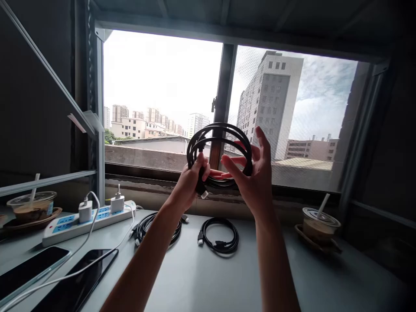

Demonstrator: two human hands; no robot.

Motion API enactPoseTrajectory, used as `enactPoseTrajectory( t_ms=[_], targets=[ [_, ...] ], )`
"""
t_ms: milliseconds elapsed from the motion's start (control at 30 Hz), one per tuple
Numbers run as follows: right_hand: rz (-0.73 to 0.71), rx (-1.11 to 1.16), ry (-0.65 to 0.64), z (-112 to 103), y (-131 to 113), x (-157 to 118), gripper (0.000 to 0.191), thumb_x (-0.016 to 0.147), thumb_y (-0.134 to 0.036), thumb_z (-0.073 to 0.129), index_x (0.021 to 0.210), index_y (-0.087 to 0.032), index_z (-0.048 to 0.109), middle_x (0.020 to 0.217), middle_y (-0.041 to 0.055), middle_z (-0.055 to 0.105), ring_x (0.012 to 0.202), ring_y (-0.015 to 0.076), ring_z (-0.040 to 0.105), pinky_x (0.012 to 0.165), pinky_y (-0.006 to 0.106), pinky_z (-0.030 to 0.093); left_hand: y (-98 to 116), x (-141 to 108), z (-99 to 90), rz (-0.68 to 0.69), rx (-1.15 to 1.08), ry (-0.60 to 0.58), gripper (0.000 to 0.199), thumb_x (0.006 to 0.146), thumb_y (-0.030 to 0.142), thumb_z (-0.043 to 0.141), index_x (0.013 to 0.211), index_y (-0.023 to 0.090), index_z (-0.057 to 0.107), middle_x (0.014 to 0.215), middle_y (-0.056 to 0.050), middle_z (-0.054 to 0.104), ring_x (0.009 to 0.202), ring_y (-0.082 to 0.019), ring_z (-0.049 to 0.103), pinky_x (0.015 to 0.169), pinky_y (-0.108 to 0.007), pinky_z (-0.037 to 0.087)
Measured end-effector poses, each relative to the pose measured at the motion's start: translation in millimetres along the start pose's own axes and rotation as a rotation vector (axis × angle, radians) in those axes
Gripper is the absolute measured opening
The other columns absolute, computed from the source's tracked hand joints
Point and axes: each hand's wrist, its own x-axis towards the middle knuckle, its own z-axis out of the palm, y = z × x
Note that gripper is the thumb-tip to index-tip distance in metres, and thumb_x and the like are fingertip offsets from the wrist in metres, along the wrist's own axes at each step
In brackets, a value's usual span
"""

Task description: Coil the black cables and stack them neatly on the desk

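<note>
In front of the window I see a black HDMI cable (229,126) held up in a coil of several loops. My left hand (191,177) is closed on the coil's left side, thumb pressed against the fingers. One metal-tipped plug (203,193) sticks out below that hand, and another dark end shows above the thumb. My right hand (258,173) is at the coil's right side, with the loops lying against its palm. Its thumb and some fingers reach inside the ring, while one finger points up, free of the cable.
On the table (214,281) lie a small coiled cable (236,236) and a thicker cable coil (177,234), partly behind my left forearm. A power strip (55,234) with chargers, a phone (29,268) and a dark tablet (81,281) are at left. Drink cups (320,223) flank both sides.
</note>
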Motion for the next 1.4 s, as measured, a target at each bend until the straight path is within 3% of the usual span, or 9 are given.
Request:
enactPoseTrajectory(
  t_ms=[133, 267, 400, 600, 700, 867, 1000, 1200, 1400],
  targets=[
    [-0.103, -0.05, -0.016, 0, -3, -3, 0.069, 0.077, -0.037, 0.062, 0.138, -0.035, 0.028, 0.127, 0.0071, 0.047, 0.087, 0.0195, 0.062, 0.055, 0.027, 0.054, 5, -2, 1.6, 0.13, 0.192, 0.157, 0.034, 0.084, 0.043, 0.052, 0.061, 0.019, 0.046, 0.043, 0.007, 0.03, 0.039, -0.007, 0.037, 0.044, -0.018, 0.037],
    [-0.205, -0.115, 0.096, 2, -4, -4, 0.054, 0.08, -0.038, 0.058, 0.132, -0.034, 0.042, 0.122, 0.0064, 0.052, 0.086, 0.0207, 0.061, 0.056, 0.029, 0.054, 0, -1, 6.7, 0.126, 0.26, 0.139, 0.032, 0.084, 0.044, 0.051, 0.063, 0.02, 0.047, 0.041, 0.008, 0.032, 0.035, -0.008, 0.041, 0.042, -0.02, 0.035],
    [-0.214, -0.216, 0.182, -3, 2, 0, 0.049, 0.079, -0.037, 0.061, 0.127, -0.031, 0.051, 0.102, 0.0057, 0.06, 0.069, 0.0161, 0.059, 0.053, 0.028, 0.051, -7, 3, 5.7, -0.006, 0.23, 0.023, 0.036, 0.079, 0.052, 0.052, 0.066, 0.02, 0.045, 0.042, 0.008, 0.036, 0.045, -0.013, 0.056, 0.054, -0.023, 0.043],
    [-0.054, -0.283, 0.112, -10, 35, 9, 0.034, 0.081, -0.039, 0.058, 0.111, -0.024, 0.063, 0.084, 0.0026, 0.063, 0.051, 0.0096, 0.051, 0.047, 0.023, 0.044, -24, 11, -3.7, -0.279, 0.108, -0.064, 0.048, 0.075, 0.044, 0.059, 0.045, 0.02, 0.031, 0.038, 0.009, 0.021, 0.056, -0.015, 0.063, 0.072, -0.022, 0.043],
    [0.022, -0.302, 0.124, -11, 56, 13, 0.033, 0.081, -0.042, 0.057, 0.103, -0.02, 0.066, 0.078, 0.0039, 0.065, 0.056, 0.0132, 0.057, 0.05, 0.024, 0.046, -33, 17, -7.1, -0.318, 0.025, -0.023, 0.049, 0.069, 0.036, 0.065, 0.041, 0.019, 0.029, 0.036, 0.007, 0.026, 0.05, -0.012, 0.058, 0.057, -0.019, 0.042],
    [0.115, -0.315, 0.046, -11, 72, 14, 0.031, 0.08, -0.04, 0.058, 0.094, -0.014, 0.066, 0.065, 0.0038, 0.063, 0.052, 0.0141, 0.058, 0.041, 0.02, 0.042, -40, 22, -10.4, -0.359, 0.001, -0.014, 0.057, 0.067, 0.044, 0.07, 0.044, 0.019, 0.024, 0.035, 0.01, 0.02, 0.027, -0.001, 0.02, 0.03, -0.018, 0.014],
    [0.173, -0.352, -0.039, -13, 74, 13, 0.03, 0.083, -0.04, 0.052, 0.097, -0.015, 0.061, 0.063, 0.0005, 0.059, 0.038, 0.0094, 0.048, 0.032, 0.018, 0.035, -40, 21, -10.3, -0.374, 0.104, -0.007, 0.058, 0.065, 0.06, 0.066, 0.049, 0.019, 0.027, 0.038, 0.01, 0.024, 0.027, -0.001, 0.025, 0.029, -0.017, 0.015],
    [0.02, -0.415, -0.029, -17, 83, 12, 0.018, 0.087, -0.033, 0.049, 0.091, -0.018, 0.057, 0.075, 0.0003, 0.061, 0.05, 0.009, 0.053, 0.051, 0.021, 0.041, -46, 23, -8.9, -0.489, -0.105, -0.091, 0.057, 0.084, 0.067, 0.022, 0.052, 0.02, 0.027, 0.037, 0.008, 0.02, 0.026, -0.005, 0.026, 0.028, -0.017, 0.02],
    [-0.143, -0.46, 0.042, -17, 81, 13, 0.015, 0.088, -0.032, 0.049, 0.089, -0.019, 0.055, 0.072, -0.0007, 0.06, 0.063, 0.0118, 0.056, 0.065, 0.023, 0.041, -45, 26, -2.8, -0.497, -0.225, -0.097, 0.053, 0.091, 0.054, 0.024, 0.051, 0.019, 0.028, 0.038, 0.008, 0.018, 0.028, -0.005, 0.022, 0.029, -0.016, 0.019]
  ],
)
